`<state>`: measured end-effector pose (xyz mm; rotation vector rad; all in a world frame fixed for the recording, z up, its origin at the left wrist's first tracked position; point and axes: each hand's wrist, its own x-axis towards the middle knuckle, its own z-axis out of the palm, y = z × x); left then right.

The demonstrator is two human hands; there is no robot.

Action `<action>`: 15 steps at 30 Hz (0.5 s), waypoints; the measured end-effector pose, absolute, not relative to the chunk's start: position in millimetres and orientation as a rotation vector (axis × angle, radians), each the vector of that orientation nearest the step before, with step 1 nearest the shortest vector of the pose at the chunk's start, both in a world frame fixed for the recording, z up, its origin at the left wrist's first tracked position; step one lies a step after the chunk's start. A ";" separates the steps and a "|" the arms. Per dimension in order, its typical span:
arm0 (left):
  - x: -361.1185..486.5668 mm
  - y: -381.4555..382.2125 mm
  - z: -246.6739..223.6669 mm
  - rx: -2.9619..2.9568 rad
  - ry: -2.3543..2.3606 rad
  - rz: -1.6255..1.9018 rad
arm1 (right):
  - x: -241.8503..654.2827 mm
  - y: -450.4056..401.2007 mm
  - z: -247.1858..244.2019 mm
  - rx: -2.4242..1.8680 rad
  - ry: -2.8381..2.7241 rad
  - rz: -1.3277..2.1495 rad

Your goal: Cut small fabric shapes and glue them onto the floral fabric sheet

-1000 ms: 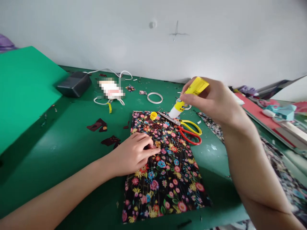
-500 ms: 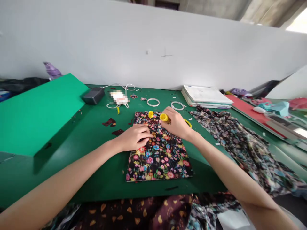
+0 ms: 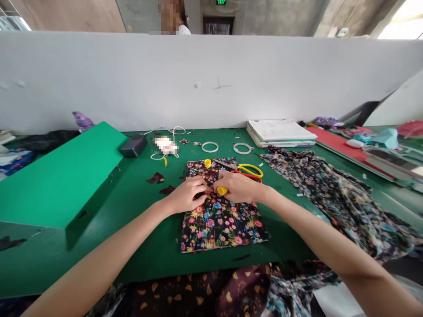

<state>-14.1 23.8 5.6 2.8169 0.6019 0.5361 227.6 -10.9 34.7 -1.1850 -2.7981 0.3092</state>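
A board-like rectangle (image 3: pixel 228 226) covered in black floral fabric lies flat before me. My left hand (image 3: pixel 191 193) rests on its left side, fingers bent and pinching at a small brown fabric scrap (image 3: pixel 209 189). My right hand (image 3: pixel 236 187) is wrapped round what looks like a glue stick (image 3: pixel 222 190), only its yellow end showing, close to that scrap. A yellow cap (image 3: pixel 207 163) stands on the fabric's far part. Just beyond my right hand lie scissors (image 3: pixel 249 169) with yellow and red handles, blades pointing left.
A green box-like board (image 3: pixel 66 180) is at left, a black box (image 3: pixel 134 145) beside it. Two white rings (image 3: pixel 209 146) and stacked books (image 3: pixel 280 133) lie at the back. Crumpled floral cloth (image 3: pixel 333 198) spreads at right. Brown scraps (image 3: pixel 155 178) lie left of the floral piece.
My right hand has come nearer with the glue stick, down to the fabric beside my left hand, uncovering the scissors. The view has tilted up, and a person shows behind the partition.
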 end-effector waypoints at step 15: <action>-8.9 22.8 0.9 2.841 0.652 0.565 | 238.9 -2.5 35.0 -1.165 -2.328 0.562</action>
